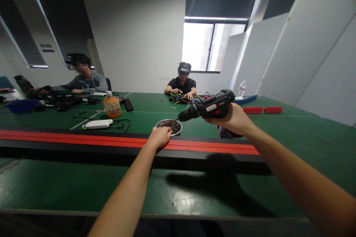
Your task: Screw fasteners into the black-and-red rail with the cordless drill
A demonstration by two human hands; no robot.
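Right hand [232,118] wrapped around drill [208,108], handle hidden, left hand [160,136] curled at bowl [169,126] rim, fingers hidden, grip unclear, bowl contents indistinct, green tabletop [55,185]

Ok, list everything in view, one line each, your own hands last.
table: one, green, fills the foreground
rail: one, red and black, lies across the table
bowl: one, metal, behind the rail at centre
drill: one, black, held above the table
bottle: one, orange, left of centre
white device: one, with a black cable, below the bottle
red bars: two, far right
water bottle: one, clear, far right
people: two, seated at the far side
left hand: on the rail, at the bowl's rim
right hand: grips the drill
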